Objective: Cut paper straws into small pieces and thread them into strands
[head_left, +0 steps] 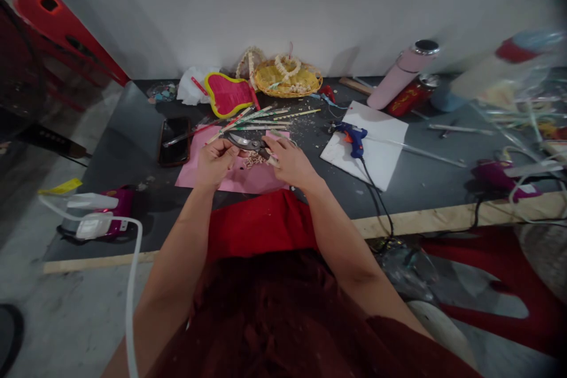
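My left hand (216,160) is closed in a pinch over a pink sheet (195,168), apparently on a thin chopstick (220,133) that slants up and right from the fingers. Wrapped round the handles of pruning shears (246,142) is my right hand (290,162). The shears' dark blades point left, their tip close to my left fingers. Short cut wooden pieces (253,158) lie heaped on the sheet under the blades. Behind them several chopsticks with patterned ends (266,121) are spread out. What sits between the blades is too small to tell.
A phone (173,142) lies left of the sheet. Behind are a yellow-rimmed pink fan (229,94) and a wicker basket (290,84). To the right, a blue glue gun (352,137) rests on a white board (385,159), near a pink flask (401,74) and red can (411,94).
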Available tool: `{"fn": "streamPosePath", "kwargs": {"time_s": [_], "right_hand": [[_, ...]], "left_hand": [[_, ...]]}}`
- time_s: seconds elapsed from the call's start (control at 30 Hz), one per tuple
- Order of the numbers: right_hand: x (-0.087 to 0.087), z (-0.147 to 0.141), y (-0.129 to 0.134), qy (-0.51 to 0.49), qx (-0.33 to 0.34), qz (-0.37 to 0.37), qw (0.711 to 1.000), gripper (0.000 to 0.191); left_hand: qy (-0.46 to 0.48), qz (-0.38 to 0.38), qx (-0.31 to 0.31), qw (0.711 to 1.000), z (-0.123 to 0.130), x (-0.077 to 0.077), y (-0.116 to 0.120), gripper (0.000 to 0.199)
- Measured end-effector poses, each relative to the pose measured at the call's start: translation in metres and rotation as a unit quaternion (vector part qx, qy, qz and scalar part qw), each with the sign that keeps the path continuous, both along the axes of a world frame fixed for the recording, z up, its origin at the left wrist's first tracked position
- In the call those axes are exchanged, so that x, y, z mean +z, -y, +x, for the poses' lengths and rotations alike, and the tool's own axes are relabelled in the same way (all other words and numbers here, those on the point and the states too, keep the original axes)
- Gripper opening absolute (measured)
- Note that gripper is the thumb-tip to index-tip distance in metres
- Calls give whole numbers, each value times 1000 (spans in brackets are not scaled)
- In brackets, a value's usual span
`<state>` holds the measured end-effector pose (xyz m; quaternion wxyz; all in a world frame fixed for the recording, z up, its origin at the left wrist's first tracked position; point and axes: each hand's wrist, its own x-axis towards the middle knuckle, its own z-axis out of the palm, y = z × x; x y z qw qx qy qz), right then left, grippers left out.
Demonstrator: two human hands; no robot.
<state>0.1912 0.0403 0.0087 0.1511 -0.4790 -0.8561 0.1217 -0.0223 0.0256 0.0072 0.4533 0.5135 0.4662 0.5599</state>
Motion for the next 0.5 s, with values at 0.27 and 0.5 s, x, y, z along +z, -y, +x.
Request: {"fn": "streamPosePath", "kwargs": {"time_s": [0.27, 0.5], "right_hand": [[5, -2, 3, -7, 2, -24, 1000, 72], [1, -1, 1, -3, -9, -26, 1000, 79]], "left_hand": [[-21, 14, 24, 999, 2, 1, 1, 13], [-76, 45, 81, 993, 3, -7, -3, 12]]}}
